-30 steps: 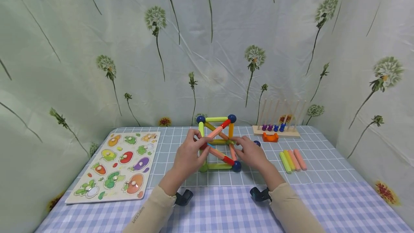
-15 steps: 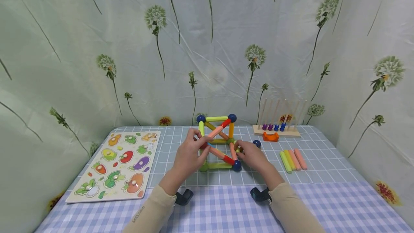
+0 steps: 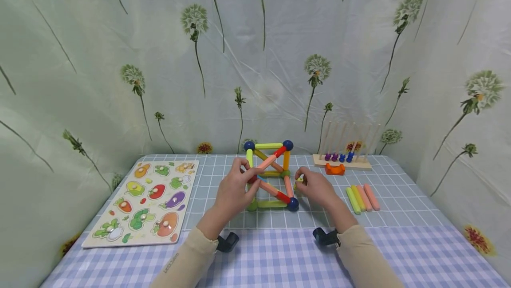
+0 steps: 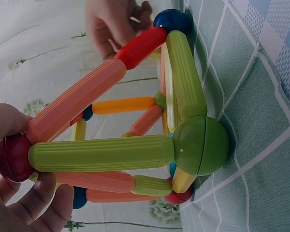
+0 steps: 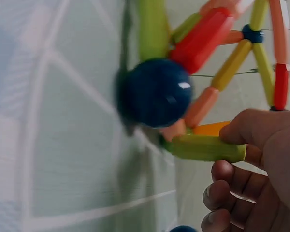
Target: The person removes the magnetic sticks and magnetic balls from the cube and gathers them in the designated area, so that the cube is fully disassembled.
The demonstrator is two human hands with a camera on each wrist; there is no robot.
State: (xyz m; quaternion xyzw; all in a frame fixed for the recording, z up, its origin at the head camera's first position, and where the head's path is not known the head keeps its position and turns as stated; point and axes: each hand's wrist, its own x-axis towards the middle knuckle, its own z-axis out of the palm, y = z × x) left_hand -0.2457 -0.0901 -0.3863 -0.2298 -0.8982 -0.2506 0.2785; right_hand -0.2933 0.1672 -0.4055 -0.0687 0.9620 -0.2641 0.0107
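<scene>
A frame of coloured magnetic rods and balls (image 3: 266, 163) stands on the grid cloth. My left hand (image 3: 233, 192) holds its red ball (image 4: 14, 157) between thumb and fingers; rods run from that ball to a green ball (image 4: 200, 145) low down and to a blue ball (image 3: 293, 204) at the front right. Just right of the frame, my right hand (image 3: 317, 189) pinches a short yellow-green rod (image 5: 205, 148) by one end between thumb and index finger. In the right wrist view its far end overlaps the frame's lower back corner, behind the blue ball.
Four-sided vegetable puzzle board (image 3: 139, 203) lies at the left. Several loose rods (image 3: 362, 198) lie side by side at the right. Behind them are an orange curved piece (image 3: 335, 169) and a wooden peg rack (image 3: 343, 162) with beads. A loose blue ball (image 5: 182, 228) lies near my right hand.
My right hand has drawn back to the right from the frame's green ball, with the yellow-green rod in its fingers. The left hand keeps its hold on the red ball.
</scene>
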